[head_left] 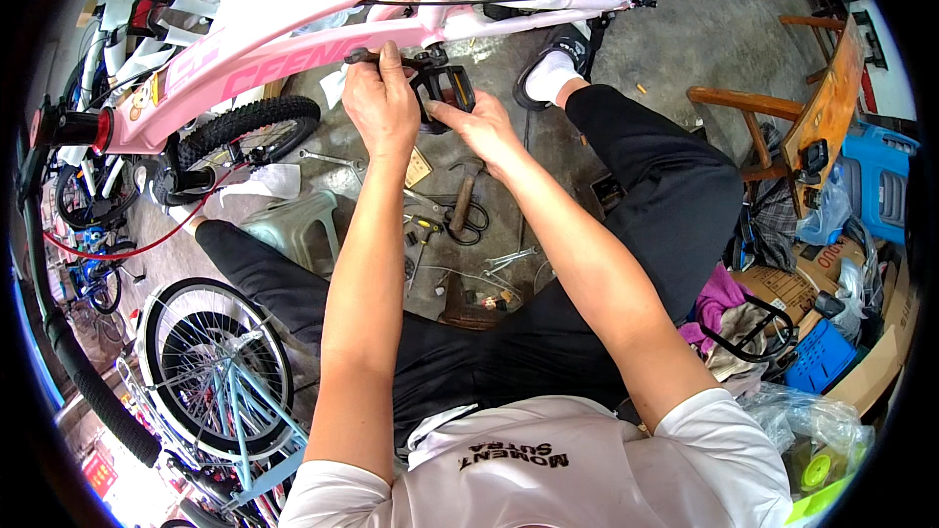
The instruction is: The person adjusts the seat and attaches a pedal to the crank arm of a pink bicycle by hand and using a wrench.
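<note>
A pink bicycle frame lies across the far side in front of me. My left hand is closed around a dark bar-shaped part just below the frame, its thumb pointing up. Whether that part is a crank arm or a tool, I cannot tell. My right hand grips a black bicycle pedal with an amber reflector, holding it by its near side. The pedal is close beside the left hand, under the frame's bottom bracket area. Fingers of both hands are partly hidden behind what they hold.
On the floor between my legs lie a hammer, wrenches and a screwdriver. A pale plastic stool is left of them. More bicycles and a spoked wheel stand left. A wooden chair and blue stool are right.
</note>
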`<state>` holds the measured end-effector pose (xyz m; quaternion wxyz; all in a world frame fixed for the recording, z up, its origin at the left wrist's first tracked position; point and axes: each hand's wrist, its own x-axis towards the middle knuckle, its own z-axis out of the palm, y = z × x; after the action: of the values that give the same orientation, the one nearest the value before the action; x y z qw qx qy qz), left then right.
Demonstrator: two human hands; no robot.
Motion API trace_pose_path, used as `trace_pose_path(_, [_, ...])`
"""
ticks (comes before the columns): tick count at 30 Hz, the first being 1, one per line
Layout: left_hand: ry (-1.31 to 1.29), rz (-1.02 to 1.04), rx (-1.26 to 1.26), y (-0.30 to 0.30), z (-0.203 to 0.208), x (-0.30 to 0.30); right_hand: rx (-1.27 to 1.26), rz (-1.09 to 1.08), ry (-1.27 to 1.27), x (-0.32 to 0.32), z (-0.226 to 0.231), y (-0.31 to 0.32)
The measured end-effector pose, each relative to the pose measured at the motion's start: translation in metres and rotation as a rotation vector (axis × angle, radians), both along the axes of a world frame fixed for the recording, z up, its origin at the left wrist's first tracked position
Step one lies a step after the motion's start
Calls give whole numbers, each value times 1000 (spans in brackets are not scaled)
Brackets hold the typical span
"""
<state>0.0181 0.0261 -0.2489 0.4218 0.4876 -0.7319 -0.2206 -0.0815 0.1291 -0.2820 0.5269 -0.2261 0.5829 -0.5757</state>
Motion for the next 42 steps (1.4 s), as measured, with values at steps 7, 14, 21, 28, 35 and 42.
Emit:
trace_pose_path(7, [321, -9, 248, -2, -17, 6, -23, -9, -24, 1, -4, 0])
trace_pose_path(14, [626, 49, 529, -2, -23, 17, 10, 12, -11, 2, 0, 0])
trace_pose_path(21, [730, 63, 695, -6, -29, 22, -7, 26, -18, 0, -2, 1])
trace_pose_path(28, [904, 73, 952, -12, -39, 31, -21, 10, -62, 2, -2, 0])
trace_pose_path(35, [977, 56, 1153, -19, -65, 34, -35, -6, -40, 2, -4, 1])
trace_pose_path(42, [1241, 7, 1441, -18, -98, 13, -109, -52, 11, 5, -12, -1])
